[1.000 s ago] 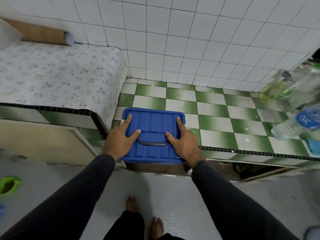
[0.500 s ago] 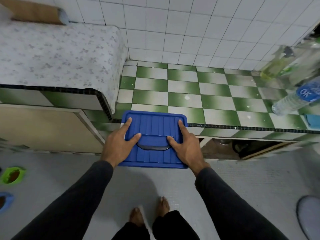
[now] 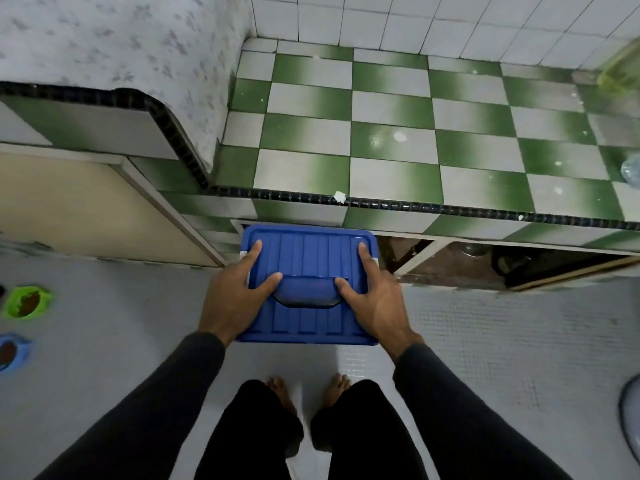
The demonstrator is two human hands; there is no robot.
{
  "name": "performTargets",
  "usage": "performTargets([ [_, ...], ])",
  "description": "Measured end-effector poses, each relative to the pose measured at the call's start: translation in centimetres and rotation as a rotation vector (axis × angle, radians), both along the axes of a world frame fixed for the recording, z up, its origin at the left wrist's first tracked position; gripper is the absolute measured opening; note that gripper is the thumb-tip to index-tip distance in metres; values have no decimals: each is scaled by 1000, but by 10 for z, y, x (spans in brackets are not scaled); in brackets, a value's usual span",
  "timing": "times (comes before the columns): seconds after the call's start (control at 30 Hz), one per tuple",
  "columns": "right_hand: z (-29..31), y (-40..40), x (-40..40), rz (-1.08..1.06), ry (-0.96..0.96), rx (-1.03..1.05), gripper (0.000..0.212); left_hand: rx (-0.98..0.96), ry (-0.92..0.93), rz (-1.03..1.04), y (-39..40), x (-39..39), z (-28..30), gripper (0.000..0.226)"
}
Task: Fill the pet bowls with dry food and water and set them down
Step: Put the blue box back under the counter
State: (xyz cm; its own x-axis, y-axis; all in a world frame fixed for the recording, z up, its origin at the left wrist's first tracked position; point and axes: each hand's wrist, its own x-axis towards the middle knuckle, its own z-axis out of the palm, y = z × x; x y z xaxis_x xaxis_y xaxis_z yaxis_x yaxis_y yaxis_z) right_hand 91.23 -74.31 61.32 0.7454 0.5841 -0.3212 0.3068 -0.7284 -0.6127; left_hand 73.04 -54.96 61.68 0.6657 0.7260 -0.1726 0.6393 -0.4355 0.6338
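A: Where's the food box at this point?

B: The blue lidded container [image 3: 306, 285] is held out in front of the person, below the edge of the green-checked worktop [image 3: 391, 147] and above the grey floor [image 3: 485, 358]. The left hand [image 3: 230, 299] and right hand [image 3: 375, 301] are set apart, one at each side of the lid, fingers wrapped over its edges and thumbs lying near the dark handle [image 3: 304, 294] in the middle.

A: And the bowls?

B: Down on the floor at far left: a green bowl [image 3: 26, 301] and a blue bowl [image 3: 12, 351], both with something brown inside. They look already filled with food, though they're small and blurred.

A: So which step is this?

B: Handling the dry-food container, I'd judge. Whether it's being fetched or put away I can't tell. Next it needs a level carry with both hands to a resting place. A clear bottle [image 3: 632, 171] at the worktop's right edge may be the water.
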Motion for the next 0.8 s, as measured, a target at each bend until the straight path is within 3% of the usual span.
performTargets([
  [0.4,-191,9,26,-13,40,9,85,-22,43,1,8,27,-185,80],
  [0.8,-392,45,49,-49,-46,86,86,-176,-140,53,45,59,-387,77],
])
